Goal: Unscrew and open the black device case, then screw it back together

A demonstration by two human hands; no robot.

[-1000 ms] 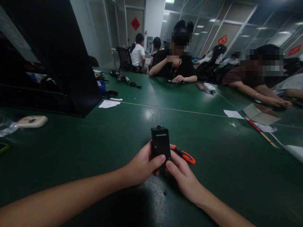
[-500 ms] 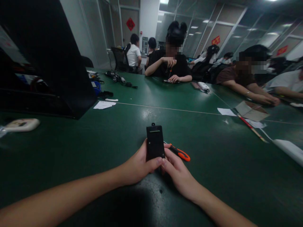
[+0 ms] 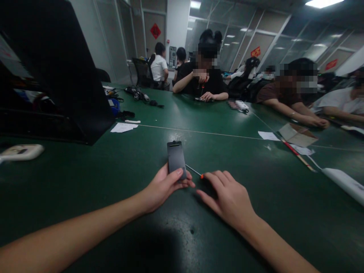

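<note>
My left hand [image 3: 166, 186] grips a flat black rectangular case [image 3: 176, 157] with a slot near its far end and a small tab on top. The thumb lies across its face and the fingers wrap behind. To the right, my right hand [image 3: 230, 197] is over a screwdriver [image 3: 193, 170] on the table. Its thumb stands apart from the bent fingers. Only the thin metal shaft and a bit of orange show, since the hand covers the handle. I do not see the fingers closed round it.
A dark panel or box [image 3: 57, 68] rises on the left of the green table [image 3: 113, 235]. A white device [image 3: 24, 151] lies by it. Paper [image 3: 124, 127], cables [image 3: 138, 94] and an opened carton [image 3: 298, 134] lie farther off. A co-worker [image 3: 186, 81] sits opposite, holding a screwdriver.
My right hand has let go of the black case and moved right, over the screwdriver. The left hand keeps the case and has shifted slightly left with it, tilting its face.
</note>
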